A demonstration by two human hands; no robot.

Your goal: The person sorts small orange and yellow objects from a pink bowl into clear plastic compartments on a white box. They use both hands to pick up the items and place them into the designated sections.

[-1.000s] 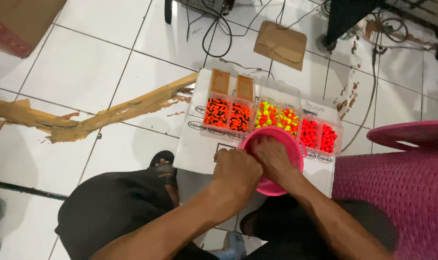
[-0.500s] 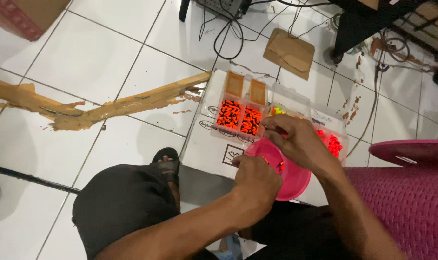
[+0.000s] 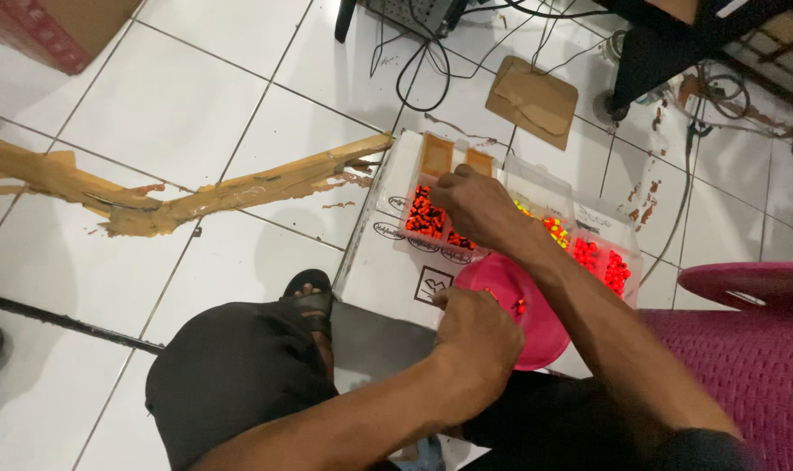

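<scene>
Two hands at work: right hand [image 3: 477, 208] reaches over the clear compartment box [image 3: 510, 218], fingers bunched over the orange-black beads [image 3: 427, 215] (can't tell if it pinches any). Left hand [image 3: 477, 336] curled on the near rim of the pink bowl [image 3: 523, 318], just in front of the box, on white cardboard [image 3: 388, 270].

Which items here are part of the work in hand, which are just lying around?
In use: right hand over the clear compartment box of orange and red beads; left hand at the pink bowl.
Lying about: wooden branch, cardboard piece, cables, pink chair.
</scene>
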